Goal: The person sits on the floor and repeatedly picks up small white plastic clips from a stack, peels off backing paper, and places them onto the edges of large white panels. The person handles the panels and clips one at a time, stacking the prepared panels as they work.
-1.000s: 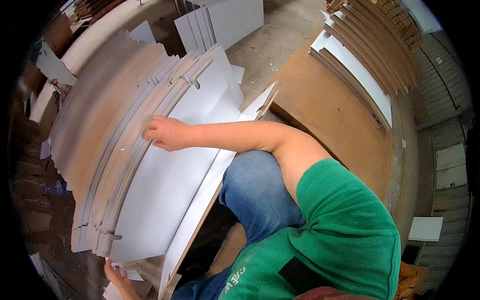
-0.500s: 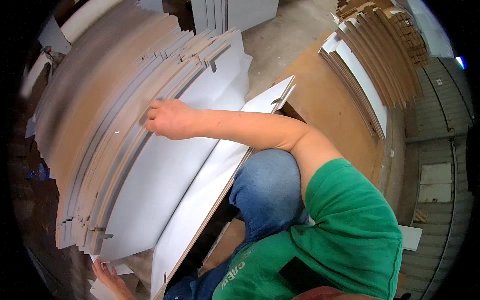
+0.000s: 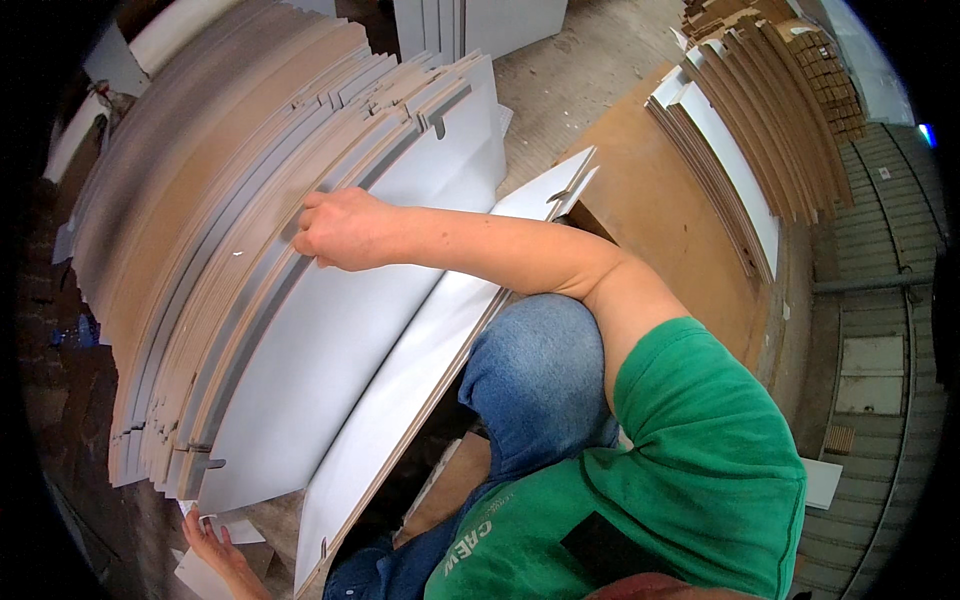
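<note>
A thick row of white-faced boards (image 3: 325,345) with brown edges leans on its side to my left. My right hand (image 3: 345,228) reaches across and is closed over the top edge of the outer boards, fingers curled over it; how many it grips I cannot tell. By the near lower corner of the same boards is my left hand (image 3: 215,550), fingers apart, close to the corner; contact there is unclear. Another white panel (image 3: 385,400) leans apart from the row, along my knee. Dark slots (image 3: 437,127) show near the board ends.
A brown sheet (image 3: 650,190) lies on the right, bearing stacked brown and white boards (image 3: 735,150). Grey panels (image 3: 510,25) stand at the far end. Loose white pieces (image 3: 205,572) lie beside my left hand. My jeans-clad knee (image 3: 540,360) is against the leaning panel.
The view has shifted slightly. My right hand keeps its hold on the boards' top edge, and my left hand stays by the lower corner.
</note>
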The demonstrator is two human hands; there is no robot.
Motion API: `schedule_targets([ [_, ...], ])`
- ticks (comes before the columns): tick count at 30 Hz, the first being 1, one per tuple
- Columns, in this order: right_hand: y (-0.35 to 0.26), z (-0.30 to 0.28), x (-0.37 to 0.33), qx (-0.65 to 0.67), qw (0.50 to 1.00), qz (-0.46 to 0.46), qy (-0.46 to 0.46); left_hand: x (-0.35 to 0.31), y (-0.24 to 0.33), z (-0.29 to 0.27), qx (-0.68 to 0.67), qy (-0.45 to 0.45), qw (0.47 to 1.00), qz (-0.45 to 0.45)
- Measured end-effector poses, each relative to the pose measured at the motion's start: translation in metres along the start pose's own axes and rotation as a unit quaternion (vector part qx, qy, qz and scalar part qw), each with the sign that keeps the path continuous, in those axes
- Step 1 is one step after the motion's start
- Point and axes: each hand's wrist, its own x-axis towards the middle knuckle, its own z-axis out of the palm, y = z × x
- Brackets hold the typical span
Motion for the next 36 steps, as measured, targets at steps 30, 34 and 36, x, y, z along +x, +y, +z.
schedule_targets([
  [30,-0.019,-0.031,-0.025,-0.042,0.991,-0.035,-0.124,0.050,0.021,-0.059,0.130,0.085,0.972,0.175],
  [34,-0.031,-0.050,-0.036,-0.011,0.953,-0.140,-0.269,-0.075,0.111,-0.016,-0.048,0.135,0.944,0.298],
  [36,-0.048,-0.073,-0.045,0.054,0.914,-0.092,-0.391,-0.087,0.127,-0.016,-0.075,0.062,0.951,0.293],
])
